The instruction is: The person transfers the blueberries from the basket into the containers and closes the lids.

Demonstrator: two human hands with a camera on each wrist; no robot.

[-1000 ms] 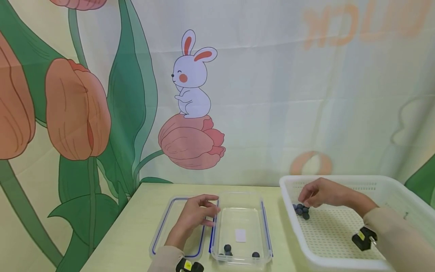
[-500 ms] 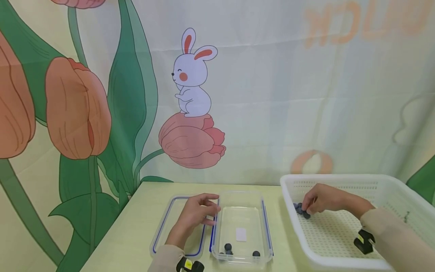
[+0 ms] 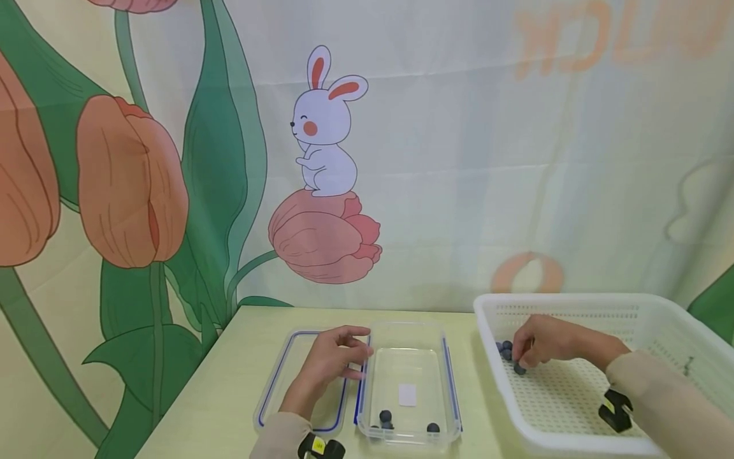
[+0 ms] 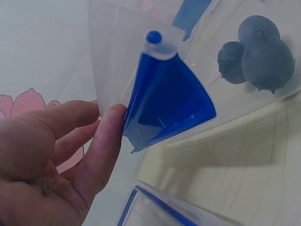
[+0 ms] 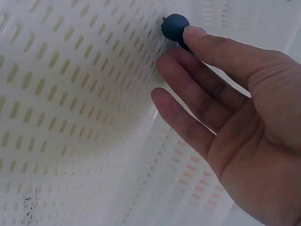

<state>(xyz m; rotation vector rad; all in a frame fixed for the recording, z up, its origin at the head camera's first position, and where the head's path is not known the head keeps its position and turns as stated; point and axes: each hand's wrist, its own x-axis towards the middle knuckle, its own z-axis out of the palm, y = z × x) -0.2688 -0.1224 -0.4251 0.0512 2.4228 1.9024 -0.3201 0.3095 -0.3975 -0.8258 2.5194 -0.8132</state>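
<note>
In the white perforated basket (image 3: 550,440), my right hand (image 3: 547,341) pinches a blueberry (image 5: 175,27) between thumb and forefinger, low over the basket floor. A dark bit, perhaps a second berry, is partly hidden behind the thumb. Several blueberries (image 3: 506,349) sit against the basket's left wall, beside the fingertips. My left hand (image 3: 334,360) rests its fingertips on the left side of a clear plastic food container (image 3: 421,357), at its blue side clip (image 4: 169,99). Inside that container, a few blueberries (image 4: 268,61) lie at the near end.
Left of the container lies its clear lid (image 3: 269,401) with a blue seal, partly under my left forearm. A small white square (image 3: 407,395) shows in the container's floor. A printed cloth (image 3: 424,191) hangs behind the pale table (image 3: 212,395).
My right hand has come down onto the berries, and one blueberry at its fingertips has shifted slightly away from the cluster, toward the near side. The left hand stays put.
</note>
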